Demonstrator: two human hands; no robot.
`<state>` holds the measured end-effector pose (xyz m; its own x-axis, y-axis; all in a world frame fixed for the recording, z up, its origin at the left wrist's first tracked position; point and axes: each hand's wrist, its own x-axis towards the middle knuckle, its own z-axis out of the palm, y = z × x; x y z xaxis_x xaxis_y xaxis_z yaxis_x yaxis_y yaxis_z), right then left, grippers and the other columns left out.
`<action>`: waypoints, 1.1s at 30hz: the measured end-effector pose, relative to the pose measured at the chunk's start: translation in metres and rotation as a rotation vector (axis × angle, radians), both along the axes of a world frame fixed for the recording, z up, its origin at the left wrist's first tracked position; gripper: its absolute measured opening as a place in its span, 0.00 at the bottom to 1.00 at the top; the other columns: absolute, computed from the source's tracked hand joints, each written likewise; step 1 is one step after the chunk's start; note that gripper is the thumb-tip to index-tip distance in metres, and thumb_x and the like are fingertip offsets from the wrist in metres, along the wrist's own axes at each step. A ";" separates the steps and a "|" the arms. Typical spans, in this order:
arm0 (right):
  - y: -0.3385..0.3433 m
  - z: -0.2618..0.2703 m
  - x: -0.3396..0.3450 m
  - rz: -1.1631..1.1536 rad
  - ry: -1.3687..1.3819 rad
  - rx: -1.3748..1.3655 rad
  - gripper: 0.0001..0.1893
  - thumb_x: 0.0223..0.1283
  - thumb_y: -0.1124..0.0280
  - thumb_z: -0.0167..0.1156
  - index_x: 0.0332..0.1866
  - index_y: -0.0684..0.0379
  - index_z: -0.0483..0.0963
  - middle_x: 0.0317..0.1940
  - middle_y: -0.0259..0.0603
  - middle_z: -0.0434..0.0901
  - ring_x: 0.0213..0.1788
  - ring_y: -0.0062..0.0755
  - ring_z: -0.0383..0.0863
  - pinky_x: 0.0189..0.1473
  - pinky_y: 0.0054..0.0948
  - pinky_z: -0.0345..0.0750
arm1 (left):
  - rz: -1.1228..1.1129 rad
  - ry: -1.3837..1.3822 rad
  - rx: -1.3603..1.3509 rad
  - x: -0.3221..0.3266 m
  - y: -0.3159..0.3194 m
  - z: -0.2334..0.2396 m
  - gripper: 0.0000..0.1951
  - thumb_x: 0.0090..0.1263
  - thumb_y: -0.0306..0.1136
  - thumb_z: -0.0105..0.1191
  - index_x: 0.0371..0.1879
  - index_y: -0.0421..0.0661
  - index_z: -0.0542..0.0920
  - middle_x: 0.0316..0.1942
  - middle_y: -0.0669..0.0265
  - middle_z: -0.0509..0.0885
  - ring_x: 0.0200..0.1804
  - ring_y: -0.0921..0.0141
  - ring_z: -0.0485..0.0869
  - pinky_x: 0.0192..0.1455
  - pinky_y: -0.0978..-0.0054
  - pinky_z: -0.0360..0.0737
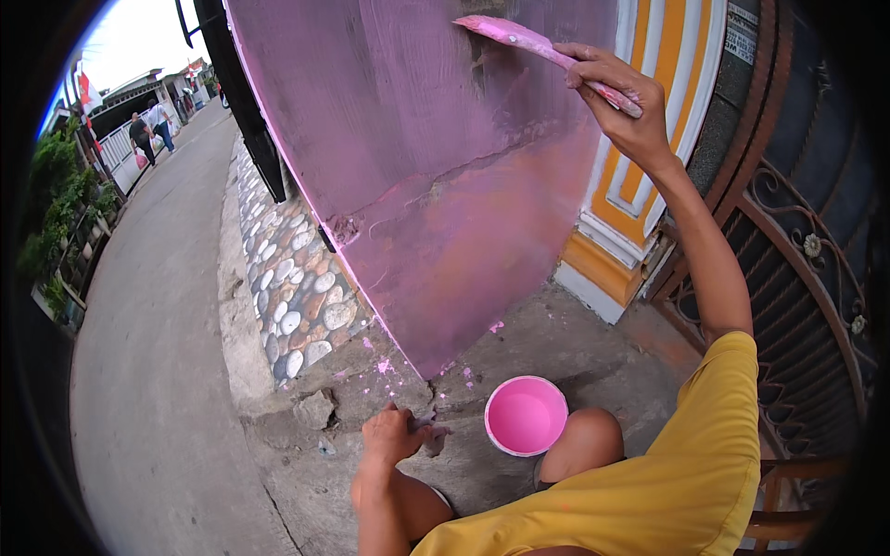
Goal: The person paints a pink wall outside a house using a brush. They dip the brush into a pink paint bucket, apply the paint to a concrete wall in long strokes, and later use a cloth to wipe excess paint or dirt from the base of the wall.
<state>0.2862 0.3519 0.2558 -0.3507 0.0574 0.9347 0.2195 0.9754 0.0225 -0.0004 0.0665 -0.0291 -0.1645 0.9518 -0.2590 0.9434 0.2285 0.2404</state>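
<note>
My right hand point(624, 97) grips the handle of a pink-coated paintbrush point(532, 47) near the top of the view. The bristles point left, at an unevenly pink-painted wall point(396, 104) with grey patches and a crack across it. Low in the picture, my left hand point(393, 434) holds a crumpled greyish rag point(437, 438) above the concrete ground. A round tub point(526, 415) of bright pink paint stands on the ground by my right knee, to the right of my left hand.
An orange and white moulded pillar point(612, 257) adjoins the wall, with a metal gate point(793, 243) at right. Left lie a pebbled strip point(292, 285), a loose stone point(316, 409) and a lane point(153, 313), where two people point(149, 128) walk far off. Pink drips spot the concrete.
</note>
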 end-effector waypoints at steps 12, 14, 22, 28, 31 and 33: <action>0.001 0.064 0.001 -0.042 -0.551 -0.313 0.06 0.49 0.80 0.65 0.34 0.65 0.80 0.33 0.40 0.85 0.41 0.33 0.84 0.50 0.29 0.79 | -0.017 0.013 -0.094 -0.002 0.018 -0.012 0.23 0.56 0.59 0.57 0.36 0.51 0.86 0.40 0.61 0.83 0.48 0.60 0.81 0.48 0.61 0.77; 0.006 0.113 0.003 -0.022 -0.457 -0.072 0.05 0.51 0.78 0.66 0.34 0.64 0.80 0.35 0.39 0.84 0.40 0.30 0.83 0.48 0.28 0.79 | -0.023 0.020 -0.147 -0.002 0.021 -0.010 0.24 0.56 0.60 0.56 0.36 0.51 0.85 0.39 0.60 0.83 0.48 0.60 0.82 0.49 0.62 0.77; 0.026 0.128 -0.018 -0.021 0.036 0.288 0.07 0.52 0.81 0.64 0.37 0.60 0.81 0.34 0.39 0.84 0.45 0.33 0.84 0.49 0.30 0.80 | -0.002 0.018 -0.114 -0.001 0.019 -0.012 0.24 0.56 0.60 0.57 0.36 0.51 0.85 0.39 0.61 0.83 0.46 0.60 0.82 0.49 0.62 0.77; -0.004 0.023 0.014 -0.061 -0.361 -0.129 0.08 0.47 0.84 0.62 0.34 0.62 0.81 0.33 0.39 0.85 0.46 0.36 0.84 0.50 0.31 0.78 | -0.044 0.020 -0.130 -0.008 0.020 -0.023 0.24 0.55 0.60 0.57 0.36 0.52 0.86 0.39 0.61 0.83 0.47 0.61 0.82 0.48 0.62 0.78; 0.001 0.054 0.016 -0.048 -0.458 -0.306 0.03 0.50 0.83 0.62 0.29 0.64 0.80 0.31 0.40 0.84 0.48 0.36 0.84 0.52 0.32 0.80 | -0.034 0.027 -0.162 -0.005 0.027 -0.025 0.24 0.55 0.61 0.56 0.36 0.52 0.86 0.40 0.61 0.84 0.47 0.61 0.82 0.48 0.62 0.78; 0.016 0.101 0.018 -0.017 -0.347 -0.198 0.02 0.54 0.81 0.61 0.32 0.64 0.80 0.34 0.38 0.84 0.47 0.32 0.84 0.53 0.29 0.79 | -0.020 0.025 -0.167 -0.002 0.030 -0.024 0.24 0.55 0.61 0.56 0.36 0.52 0.86 0.41 0.61 0.84 0.47 0.60 0.82 0.48 0.62 0.78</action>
